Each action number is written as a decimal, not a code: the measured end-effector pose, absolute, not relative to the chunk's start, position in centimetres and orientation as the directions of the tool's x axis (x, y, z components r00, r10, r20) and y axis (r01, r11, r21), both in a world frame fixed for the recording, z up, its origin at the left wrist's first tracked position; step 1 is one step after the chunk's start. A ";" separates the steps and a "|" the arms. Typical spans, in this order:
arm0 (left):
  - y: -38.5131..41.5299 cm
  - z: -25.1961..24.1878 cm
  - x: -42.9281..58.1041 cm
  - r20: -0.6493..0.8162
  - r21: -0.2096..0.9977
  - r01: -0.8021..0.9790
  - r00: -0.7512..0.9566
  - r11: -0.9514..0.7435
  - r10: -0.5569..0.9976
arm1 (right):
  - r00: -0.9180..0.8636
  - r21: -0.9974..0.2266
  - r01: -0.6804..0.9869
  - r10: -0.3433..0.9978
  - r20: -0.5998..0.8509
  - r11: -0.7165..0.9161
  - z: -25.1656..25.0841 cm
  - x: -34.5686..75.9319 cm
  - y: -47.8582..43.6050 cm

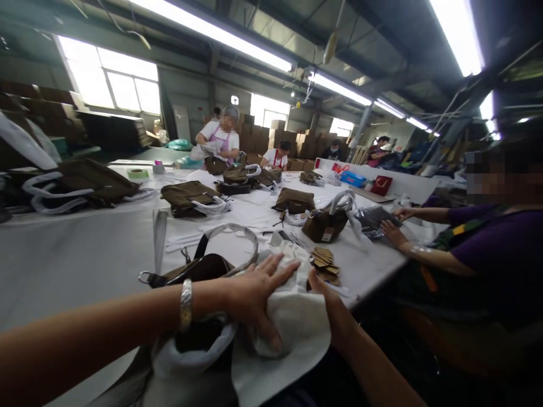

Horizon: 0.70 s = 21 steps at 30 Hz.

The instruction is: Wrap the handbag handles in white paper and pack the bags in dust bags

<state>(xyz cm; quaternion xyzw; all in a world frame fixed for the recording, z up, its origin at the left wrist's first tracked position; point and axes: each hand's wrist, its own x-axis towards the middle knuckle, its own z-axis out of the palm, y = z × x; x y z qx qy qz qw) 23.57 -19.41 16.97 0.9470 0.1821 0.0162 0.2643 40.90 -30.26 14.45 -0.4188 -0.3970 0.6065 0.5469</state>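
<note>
My left hand [254, 297] lies flat with fingers spread on a white cloth bag [292, 322] at the table's near edge. A silver bracelet sits on that wrist. My right hand [324, 291] reaches under the cloth's right side; its fingers are mostly hidden in the fabric. A brown handbag [195, 268] with a wrapped white handle lies just left of the cloth, partly inside white wrapping. A small pile of brown card tags [326, 263] rests beyond my right hand.
Several brown handbags [190, 198] lie across the long white table [85, 254]. A person in purple [487, 249] works at the right, hands on a dark packet. Other people sit at the far end. Tape rolls [138, 174] stand at the back left.
</note>
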 end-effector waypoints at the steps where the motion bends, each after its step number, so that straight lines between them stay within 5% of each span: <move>1: -19.5 16.5 23.4 0.049 0.514 0.322 0.914 -0.795 0.402 | -0.080 -0.922 -0.384 0.996 -0.030 -0.058 15.4 40.3 -29.8; 4: -19.4 16.1 21.5 0.364 0.581 0.226 0.787 -0.782 0.498 | -0.220 -0.914 -0.404 0.967 0.133 0.034 17.4 40.6 -28.5; 6: -19.1 16.7 19.6 0.423 0.662 0.187 0.706 -0.726 0.568 | -0.214 -0.935 -0.321 0.950 0.229 0.153 17.6 41.6 -27.7; 10: -18.3 18.2 16.1 0.302 0.887 0.209 0.415 -0.413 0.858 | 0.105 -0.902 0.182 0.904 0.414 0.392 14.9 41.8 -26.8; 14: -18.6 19.0 14.3 0.182 0.944 0.222 0.263 -0.243 0.947 | -0.011 -0.671 0.583 0.830 0.558 0.459 10.3 40.3 -26.6; 16: -18.8 19.1 13.8 0.183 0.933 0.265 0.229 -0.242 0.956 | 0.104 -0.597 0.708 0.781 0.616 0.377 8.5 40.5 -26.1; 18: -18.9 19.0 13.4 0.211 0.909 0.316 0.214 -0.272 0.954 | 0.215 -0.670 0.695 0.813 0.541 0.262 7.7 41.4 -25.3; 21: -18.7 18.8 13.4 0.337 0.837 0.334 0.312 -0.434 0.888 | 0.196 -0.898 0.395 0.937 0.289 0.194 8.9 42.3 -24.3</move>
